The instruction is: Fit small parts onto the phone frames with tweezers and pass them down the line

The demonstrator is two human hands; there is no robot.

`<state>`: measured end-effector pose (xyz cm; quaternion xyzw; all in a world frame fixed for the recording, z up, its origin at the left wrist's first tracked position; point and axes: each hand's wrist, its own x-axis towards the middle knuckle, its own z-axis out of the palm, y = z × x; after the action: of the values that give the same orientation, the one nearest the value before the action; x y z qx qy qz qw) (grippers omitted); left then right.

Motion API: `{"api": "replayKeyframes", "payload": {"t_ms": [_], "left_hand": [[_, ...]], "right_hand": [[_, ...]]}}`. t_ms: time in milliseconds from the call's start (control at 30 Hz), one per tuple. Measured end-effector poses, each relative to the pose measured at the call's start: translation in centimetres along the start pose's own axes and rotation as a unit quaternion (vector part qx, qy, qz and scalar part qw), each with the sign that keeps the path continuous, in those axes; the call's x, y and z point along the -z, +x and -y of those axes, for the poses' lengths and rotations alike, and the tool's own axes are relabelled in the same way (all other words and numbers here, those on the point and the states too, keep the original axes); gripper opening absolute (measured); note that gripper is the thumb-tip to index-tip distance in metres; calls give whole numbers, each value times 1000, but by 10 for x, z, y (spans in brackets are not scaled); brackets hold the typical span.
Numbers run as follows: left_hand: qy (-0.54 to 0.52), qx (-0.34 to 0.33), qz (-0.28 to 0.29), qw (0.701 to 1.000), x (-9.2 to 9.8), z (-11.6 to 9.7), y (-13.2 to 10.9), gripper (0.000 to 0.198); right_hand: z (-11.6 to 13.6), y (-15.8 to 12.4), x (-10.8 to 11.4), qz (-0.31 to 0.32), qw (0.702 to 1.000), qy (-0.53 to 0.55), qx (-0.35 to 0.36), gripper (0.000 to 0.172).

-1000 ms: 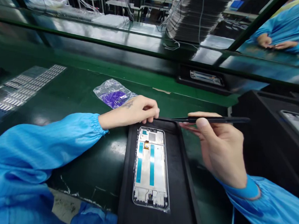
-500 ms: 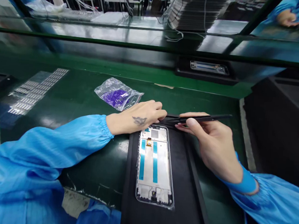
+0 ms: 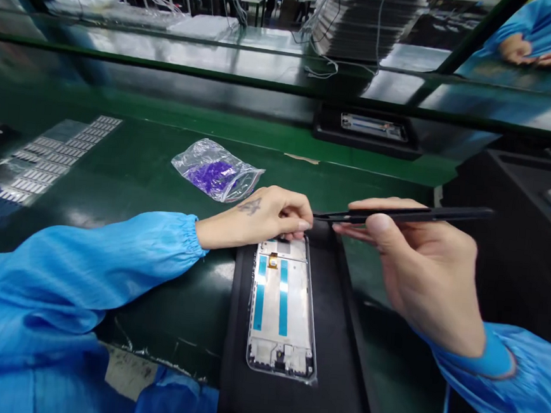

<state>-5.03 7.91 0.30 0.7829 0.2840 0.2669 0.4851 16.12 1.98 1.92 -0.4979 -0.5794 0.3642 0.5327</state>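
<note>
A phone frame [image 3: 291,309] with two blue strips and a small orange flex piece lies on a black tray [image 3: 338,377] in front of me. Over its top end sits my left hand [image 3: 275,213], fingers bent and pinched together; whatever is between them is too small to make out. My right hand [image 3: 424,263] grips black tweezers [image 3: 418,214], held nearly level, their tips pointing left and reaching the fingertips of my left hand. Beyond my left hand lies a clear zip bag [image 3: 216,171] with purple bits inside.
Sheets of small pale strips [image 3: 57,161] lie on the green bench at left. Another black tray [image 3: 319,133] with a phone frame stands at the back. A black box [image 3: 510,187] is at right. Across the bench, another person's hands [image 3: 530,51] are visible.
My right hand and the tweezers have moved right, so the tips now meet my left fingertips. My left hand has rolled, with thumb and fingers pinching at the frame's top.
</note>
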Motion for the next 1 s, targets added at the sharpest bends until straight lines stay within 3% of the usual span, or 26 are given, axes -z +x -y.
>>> {"api": "replayKeyframes", "payload": {"t_ms": [133, 400, 600, 767, 1000], "left_hand": [[-106, 75, -6, 991, -9, 10, 2, 12], [11, 58, 16, 998, -3, -3, -1, 21], [158, 14, 3, 987, -6, -16, -6, 25], [176, 5, 9, 984, -7, -18, -8, 26], [256, -15, 52, 965, -9, -23, -14, 16]], "right_hand": [[2, -1, 1, 34, 995, -95, 15, 14], [1, 4, 1, 80, 982, -170, 8, 17], [-3, 7, 3, 106, 988, -99, -56, 24], [-3, 10, 2, 107, 987, -56, -110, 27], [3, 10, 1, 120, 985, -50, -116, 23]]}}
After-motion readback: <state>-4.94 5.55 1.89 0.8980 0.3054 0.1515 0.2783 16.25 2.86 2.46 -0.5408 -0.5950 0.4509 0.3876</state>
